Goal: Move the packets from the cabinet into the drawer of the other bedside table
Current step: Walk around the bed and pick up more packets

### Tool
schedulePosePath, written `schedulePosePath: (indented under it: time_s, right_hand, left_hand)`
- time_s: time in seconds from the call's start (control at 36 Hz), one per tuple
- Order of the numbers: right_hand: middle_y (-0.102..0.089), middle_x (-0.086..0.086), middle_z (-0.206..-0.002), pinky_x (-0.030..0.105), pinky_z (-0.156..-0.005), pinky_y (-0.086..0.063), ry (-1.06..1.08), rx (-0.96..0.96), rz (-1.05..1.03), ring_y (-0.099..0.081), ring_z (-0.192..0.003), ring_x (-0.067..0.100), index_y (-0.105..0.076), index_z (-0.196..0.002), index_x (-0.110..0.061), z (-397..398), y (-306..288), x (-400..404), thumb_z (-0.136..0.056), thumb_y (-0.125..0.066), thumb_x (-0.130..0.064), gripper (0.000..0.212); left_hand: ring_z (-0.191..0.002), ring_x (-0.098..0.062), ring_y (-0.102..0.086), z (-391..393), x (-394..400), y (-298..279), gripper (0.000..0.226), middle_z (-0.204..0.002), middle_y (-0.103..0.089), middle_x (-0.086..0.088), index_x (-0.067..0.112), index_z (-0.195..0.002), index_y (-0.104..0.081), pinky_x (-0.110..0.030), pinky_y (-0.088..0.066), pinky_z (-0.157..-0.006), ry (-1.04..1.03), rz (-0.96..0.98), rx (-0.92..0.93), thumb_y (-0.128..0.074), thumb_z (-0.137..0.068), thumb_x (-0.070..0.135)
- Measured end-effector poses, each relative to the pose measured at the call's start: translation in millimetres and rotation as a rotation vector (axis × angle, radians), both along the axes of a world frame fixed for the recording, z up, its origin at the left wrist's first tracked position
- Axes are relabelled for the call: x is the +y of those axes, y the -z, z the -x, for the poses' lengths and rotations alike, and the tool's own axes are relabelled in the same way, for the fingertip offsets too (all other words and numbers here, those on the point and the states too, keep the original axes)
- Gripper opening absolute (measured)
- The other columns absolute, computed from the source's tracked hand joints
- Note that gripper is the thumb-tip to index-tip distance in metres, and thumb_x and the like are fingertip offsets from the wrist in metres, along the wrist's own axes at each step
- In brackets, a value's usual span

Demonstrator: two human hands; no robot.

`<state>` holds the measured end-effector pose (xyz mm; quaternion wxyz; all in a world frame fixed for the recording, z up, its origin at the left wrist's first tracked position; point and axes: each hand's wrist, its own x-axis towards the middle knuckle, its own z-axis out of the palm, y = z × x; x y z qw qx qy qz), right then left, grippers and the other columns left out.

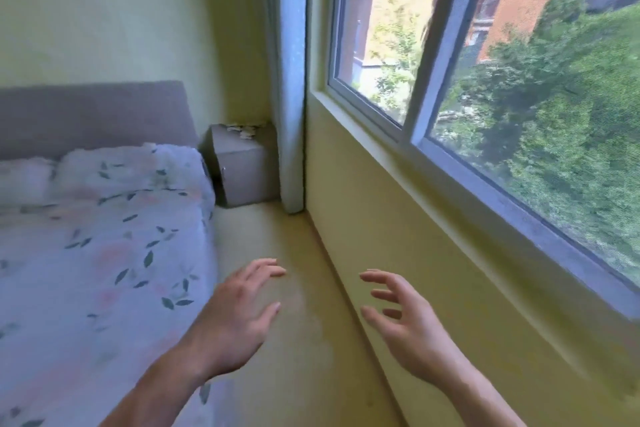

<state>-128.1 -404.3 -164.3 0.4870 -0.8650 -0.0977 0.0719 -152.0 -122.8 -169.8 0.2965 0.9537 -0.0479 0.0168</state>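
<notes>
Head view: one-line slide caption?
Both hands, left and right, open and empty, in the aisle between bed and window wall, bedside table ahead.

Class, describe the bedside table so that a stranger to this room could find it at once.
Start at the bed and follow its grey headboard towards the window wall. In the far corner, between the pillow and the pale curtain, stands the bedside table: a small grey box with pale clutter on top.
</notes>
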Motion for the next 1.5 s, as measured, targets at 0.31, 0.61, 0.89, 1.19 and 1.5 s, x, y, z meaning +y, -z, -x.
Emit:
schedulePosePath:
  time_s: [0.31,0.61,0.89,1.19,1.5]
  right_hand:
    - [-0.054,-0.027,-0.133,0.021,-0.097,-0.050,-0.365,-0.076,-0.007,-0.056,-0.118,-0.006,-0.057,-0.124,-0.045,-192,-2,121,-0.091,-0.071,-0.028,0.039]
    - [-0.056,-0.025,-0.132,0.024,-0.098,-0.051,-0.350,-0.086,-0.005,-0.057,-0.117,-0.005,-0.059,-0.124,-0.042,-380,-7,204,-0.092,-0.071,-0.026,0.038]
    - [-0.059,-0.023,-0.131,0.025,-0.100,-0.051,-0.330,-0.042,-0.062,-0.058,-0.117,-0.005,-0.060,-0.123,-0.041,-559,6,252,-0.094,-0.070,-0.024,0.035]
    - [-0.059,-0.027,-0.128,0.019,-0.098,-0.050,-0.411,0.027,-0.091,-0.057,-0.116,-0.007,-0.059,-0.121,-0.046,-774,23,316,-0.093,-0.071,-0.025,0.037]
    - [-0.059,-0.022,-0.128,0.021,-0.097,-0.051,-0.560,0.047,-0.048,-0.057,-0.114,-0.007,-0.060,-0.120,-0.044,-938,30,432,-0.092,-0.070,-0.025,0.035]
  left_hand:
    - [-0.124,0.011,-0.038,-97,112,-1,0.038,-0.138,-0.037,0.032,0.049,-0.125,-0.049,-0.012,-0.029,-0.101,-0.366,0.017,-0.005,-0.063,-0.096,0.029]
    - [-0.129,0.007,-0.036,-293,189,-8,0.036,-0.137,-0.034,0.031,0.039,-0.132,-0.051,-0.011,-0.024,-0.104,-0.338,-0.007,-0.017,-0.059,-0.098,0.029]
    - [-0.132,0.006,-0.038,-481,230,-7,0.035,-0.141,-0.034,0.034,0.043,-0.129,-0.051,-0.019,-0.030,-0.111,-0.262,-0.003,-0.037,-0.058,-0.097,0.032]
    - [-0.128,0.009,-0.039,-664,278,-3,0.034,-0.137,-0.034,0.037,0.043,-0.129,-0.051,-0.010,-0.026,-0.104,-0.389,-0.005,0.003,-0.059,-0.098,0.030]
    - [-0.128,0.011,-0.036,-774,373,22,0.033,-0.135,-0.033,0.039,0.046,-0.126,-0.048,-0.011,-0.027,-0.104,-0.550,0.053,0.085,-0.059,-0.099,0.030]
